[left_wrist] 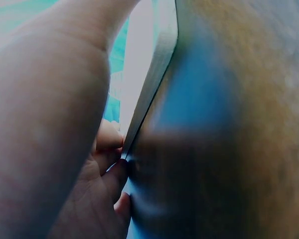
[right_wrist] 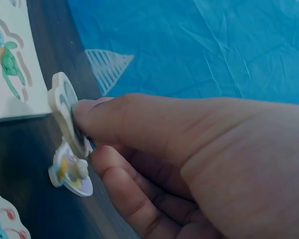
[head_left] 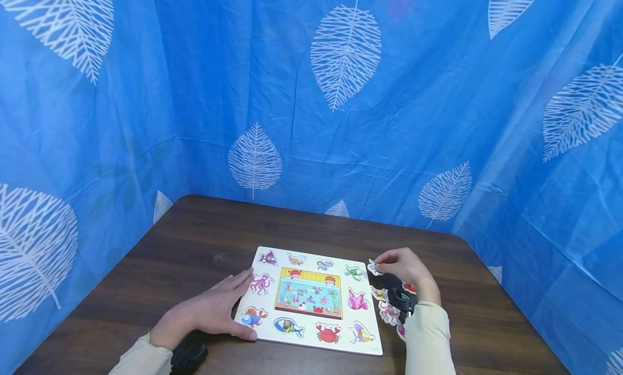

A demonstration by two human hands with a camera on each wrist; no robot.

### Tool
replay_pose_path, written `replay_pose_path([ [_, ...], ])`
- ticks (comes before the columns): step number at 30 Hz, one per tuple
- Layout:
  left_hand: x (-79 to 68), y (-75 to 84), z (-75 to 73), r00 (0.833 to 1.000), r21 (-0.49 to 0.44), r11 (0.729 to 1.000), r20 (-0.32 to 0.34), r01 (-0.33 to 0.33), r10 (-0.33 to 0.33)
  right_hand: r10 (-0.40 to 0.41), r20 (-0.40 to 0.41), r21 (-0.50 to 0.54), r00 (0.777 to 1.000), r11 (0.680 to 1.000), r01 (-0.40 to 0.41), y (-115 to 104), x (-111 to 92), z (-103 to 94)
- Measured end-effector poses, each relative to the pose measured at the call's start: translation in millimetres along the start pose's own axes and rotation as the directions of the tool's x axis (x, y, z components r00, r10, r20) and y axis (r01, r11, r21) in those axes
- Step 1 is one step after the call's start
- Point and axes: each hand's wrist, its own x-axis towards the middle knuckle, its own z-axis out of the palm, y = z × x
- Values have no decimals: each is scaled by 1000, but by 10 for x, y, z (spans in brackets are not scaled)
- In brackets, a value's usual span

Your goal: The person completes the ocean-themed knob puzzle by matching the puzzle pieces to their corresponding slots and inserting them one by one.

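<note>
A wooden puzzle board [head_left: 311,335] lies flat on the table, with sea-animal pictures around a central fish-tank scene. My left hand [head_left: 209,310] rests at its near left corner, thumb along the front edge and fingers along the left side. In the left wrist view, the fingertips [left_wrist: 120,172] touch the board's side edge. My right hand [head_left: 406,268], just beyond the board's right edge, pinches a puzzle piece [right_wrist: 64,112] between thumb and fingers. It is tilted on edge, its picture partly covered by the thumb. Below it lies another knobbed piece [right_wrist: 70,172] with yellow and purple colouring.
Several loose puzzle pieces [head_left: 388,313] lie right of the board, partly hidden under my right wrist and its black camera [head_left: 403,299]. The dark wooden table [head_left: 219,229] is surrounded by blue curtains [head_left: 292,93] with white leaf prints.
</note>
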Motion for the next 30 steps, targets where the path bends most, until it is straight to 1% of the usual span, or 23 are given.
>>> replay_pose_path([
  [11, -7, 5, 2, 1000, -9, 1000, -4, -5, 5, -3, -24, 21, 1000, 1000, 4, -166, 76, 152],
  [18, -9, 9, 7, 1000, -8, 1000, -9, -11, 11, -37, -57, 15, 998, 999, 38, -261, 108, 251],
  [25, -9, 4, 7, 1000, -3, 1000, -13, -15, 15, -76, -63, 27, 995, 997, 78, -339, 175, 353],
  [30, -8, 17, -2, 1000, -4, 1000, -8, -15, 15, -88, -72, 29, 994, 996, 90, -386, 205, 406],
])
